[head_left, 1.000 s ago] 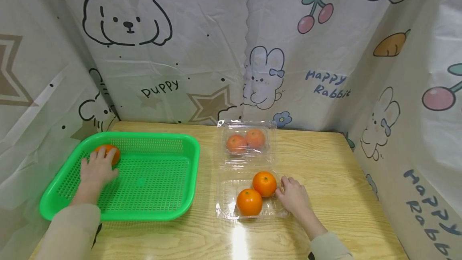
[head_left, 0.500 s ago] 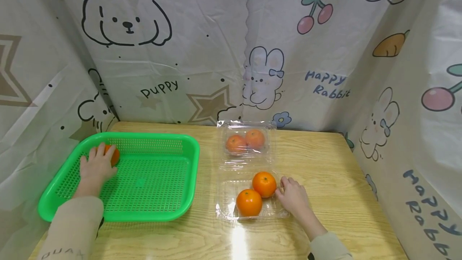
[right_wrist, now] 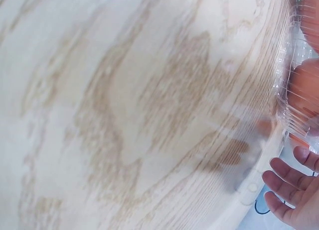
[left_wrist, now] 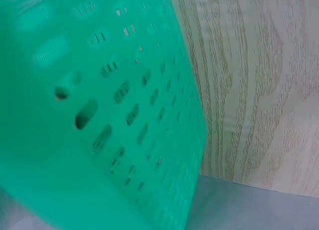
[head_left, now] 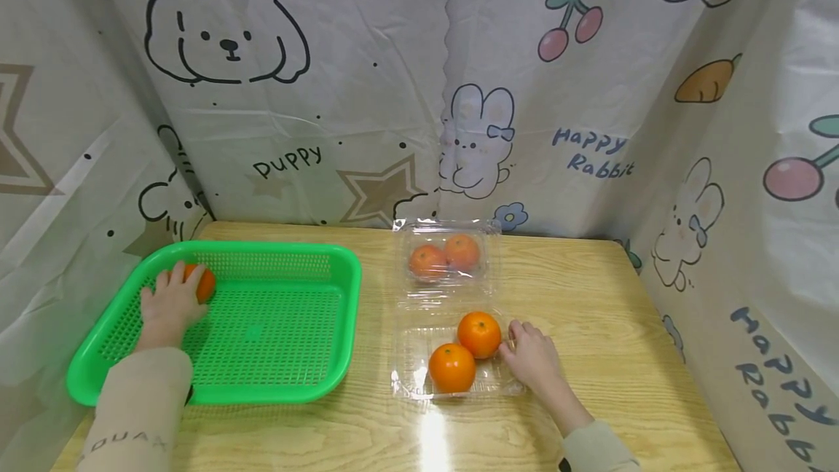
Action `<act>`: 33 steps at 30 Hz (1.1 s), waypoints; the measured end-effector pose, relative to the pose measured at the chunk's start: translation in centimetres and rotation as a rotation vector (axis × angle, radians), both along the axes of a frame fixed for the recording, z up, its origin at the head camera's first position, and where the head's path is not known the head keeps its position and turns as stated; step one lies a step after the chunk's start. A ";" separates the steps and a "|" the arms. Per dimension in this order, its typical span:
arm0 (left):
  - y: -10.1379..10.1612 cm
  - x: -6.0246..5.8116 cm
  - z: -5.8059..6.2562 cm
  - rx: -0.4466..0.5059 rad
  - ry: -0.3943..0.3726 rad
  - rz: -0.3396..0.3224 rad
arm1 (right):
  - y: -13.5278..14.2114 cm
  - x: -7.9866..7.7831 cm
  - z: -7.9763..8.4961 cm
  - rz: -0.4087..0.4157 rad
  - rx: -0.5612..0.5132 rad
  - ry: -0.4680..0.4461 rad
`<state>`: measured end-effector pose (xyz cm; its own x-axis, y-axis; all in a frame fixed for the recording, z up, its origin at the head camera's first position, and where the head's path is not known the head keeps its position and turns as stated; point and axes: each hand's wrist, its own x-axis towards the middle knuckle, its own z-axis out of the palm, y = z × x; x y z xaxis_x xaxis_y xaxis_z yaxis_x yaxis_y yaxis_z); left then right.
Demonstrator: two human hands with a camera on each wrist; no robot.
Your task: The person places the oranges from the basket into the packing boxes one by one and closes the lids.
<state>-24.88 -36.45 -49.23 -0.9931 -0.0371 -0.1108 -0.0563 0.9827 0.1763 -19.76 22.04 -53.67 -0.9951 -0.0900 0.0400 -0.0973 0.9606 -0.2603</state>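
An orange [head_left: 206,285] lies in the back left corner of a green plastic basket [head_left: 354,304]. My left hand [head_left: 169,307] reaches over the near rim, its spread fingers curved over that orange and hiding part of it. The left wrist view shows only the green perforated wall and the table, not the fingers. Two oranges sit in the near half of an opened clear plastic box [head_left: 413,384]: one in front [head_left: 452,368], one [head_left: 479,334] behind it. My right hand [head_left: 534,357] rests at the box's right edge beside the rear orange, fingers loosely bent in the right wrist view.
Two more oranges [head_left: 428,261] show through clear plastic [head_left: 485,286] toward the back. All this stands on a wood-grain table [head_left: 577,290]. A printed cloth [head_left: 367,57] hangs behind it and along both sides.
My left hand has shifted slightly left and stays over the orange in the basket. The right hand and the oranges in the clear box hold their places.
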 end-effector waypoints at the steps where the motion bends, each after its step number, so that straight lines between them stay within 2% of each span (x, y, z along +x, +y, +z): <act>1: 0.0 0.0 0.0 0.003 -0.002 0.003 | 0.0 0.0 0.0 0.000 0.001 0.000; 9: 0.2 -0.1 0.2 0.020 -0.015 0.022 | 0.1 -0.1 -0.2 0.000 -0.002 0.003; 22: 0.1 -0.2 -0.2 0.083 -0.065 0.059 | 0.2 -0.1 -0.1 0.009 -0.007 0.014; 33: 0.5 0.1 -0.2 0.089 0.026 0.085 | 0.2 0.0 -0.1 0.007 -0.011 0.008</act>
